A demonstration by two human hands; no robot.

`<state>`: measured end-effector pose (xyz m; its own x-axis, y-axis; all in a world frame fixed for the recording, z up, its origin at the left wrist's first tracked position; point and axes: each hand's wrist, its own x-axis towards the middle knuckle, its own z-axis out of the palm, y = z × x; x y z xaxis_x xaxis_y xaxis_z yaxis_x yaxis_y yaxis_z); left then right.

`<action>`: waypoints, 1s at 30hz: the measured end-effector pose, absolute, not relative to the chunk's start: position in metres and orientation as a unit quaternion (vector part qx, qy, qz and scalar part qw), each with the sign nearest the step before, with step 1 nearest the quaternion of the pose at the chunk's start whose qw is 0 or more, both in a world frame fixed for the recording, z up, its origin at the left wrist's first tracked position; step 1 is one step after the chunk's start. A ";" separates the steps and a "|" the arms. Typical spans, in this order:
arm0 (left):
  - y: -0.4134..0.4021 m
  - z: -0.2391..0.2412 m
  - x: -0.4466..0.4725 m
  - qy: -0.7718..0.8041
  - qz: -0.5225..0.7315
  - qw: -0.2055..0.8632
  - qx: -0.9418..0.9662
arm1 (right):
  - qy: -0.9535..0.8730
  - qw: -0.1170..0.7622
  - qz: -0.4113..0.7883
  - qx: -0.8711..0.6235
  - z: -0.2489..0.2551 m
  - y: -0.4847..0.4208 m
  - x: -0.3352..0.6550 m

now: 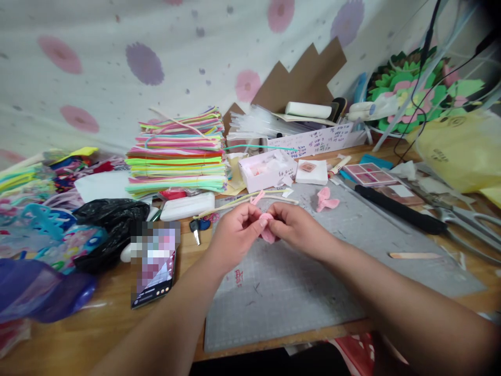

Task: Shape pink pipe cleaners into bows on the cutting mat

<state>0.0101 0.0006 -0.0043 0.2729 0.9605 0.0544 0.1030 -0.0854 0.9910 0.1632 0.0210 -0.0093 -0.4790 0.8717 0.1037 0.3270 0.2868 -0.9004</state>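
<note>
Above the grey cutting mat (282, 297), both hands meet at a small pink petal-like piece (268, 236) that looks soft and fuzzy. My left hand (237, 233) pinches it from the left between thumb and fingers. From the right, my right hand (295, 228) is closed on the same piece, thumb beside the other thumb. Fingers cover much of it, so its full shape is hidden. A second pink piece (326, 201), with folded lobes, lies on the mat beyond my right hand. Pale pipe cleaners (230, 206) lie just behind the hands.
Bundled coloured pipe cleaners (176, 156) are stacked at the back left. A phone (156, 266), keys (195, 230) and a black plastic bag (113, 224) lie left. A white box (268, 169) stands behind. Scissors (462, 224) and a wooden stick (415, 256) lie right.
</note>
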 end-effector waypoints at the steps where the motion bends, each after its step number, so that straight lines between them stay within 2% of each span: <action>1: 0.001 -0.005 0.010 0.436 0.417 0.512 0.612 | -0.736 0.311 0.450 -0.400 -0.010 0.022 0.164; 9: 0.001 -0.011 0.007 0.499 0.391 0.368 0.680 | -0.648 0.321 0.601 -0.341 -0.013 0.024 0.164; 14: 0.000 -0.009 0.008 0.501 0.402 0.348 0.683 | -0.570 0.342 0.672 -0.327 -0.012 0.024 0.162; 20: 0.001 -0.012 0.008 0.513 0.412 0.323 0.681 | -0.531 0.356 0.691 -0.338 -0.015 0.024 0.162; 23: 0.002 -0.014 0.006 0.525 0.424 0.335 0.657 | -0.522 0.387 0.680 -0.339 -0.017 0.024 0.161; 30: 0.004 -0.015 0.006 0.486 0.472 0.449 0.582 | -0.532 0.415 0.659 -0.333 -0.018 0.025 0.158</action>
